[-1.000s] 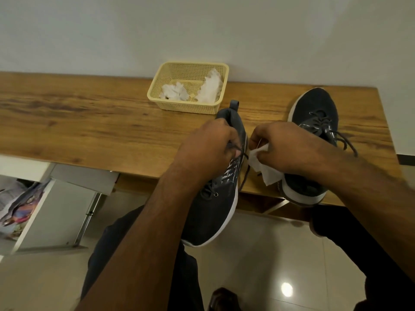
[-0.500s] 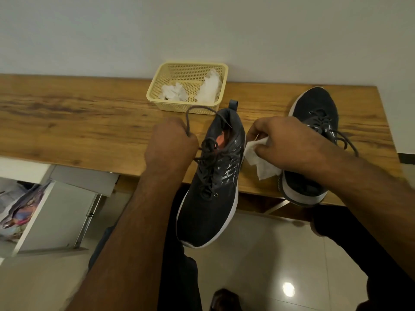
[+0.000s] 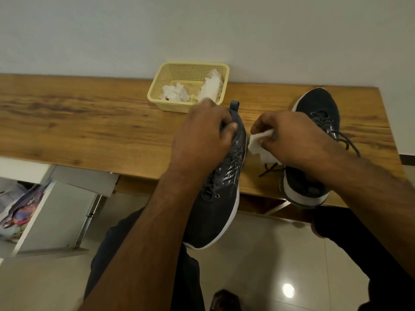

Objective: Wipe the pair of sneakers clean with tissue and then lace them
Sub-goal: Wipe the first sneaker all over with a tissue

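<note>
Both my hands are on the job at the wooden desk (image 3: 89, 122), one on a sneaker, one on a tissue.

Far to the left of my left hand an open white drawer (image 3: 45, 212) hangs below the desk; just beyond that hand's knuckles sits a pale yellow perforated plastic basket (image 3: 157, 95) holding crumpled white tissues (image 3: 175, 94). My left hand (image 3: 202, 135) curls over the collar of the near dark grey mesh sneaker with a white sole (image 3: 215, 212), gripping it, toe overhanging the desk edge toward me. Just right of it, my right hand (image 3: 289, 135) pinches a white folded tissue (image 3: 261, 148). Under and beyond my right wrist lies the second dark grey sneaker (image 3: 318, 104), laces loose.
</note>
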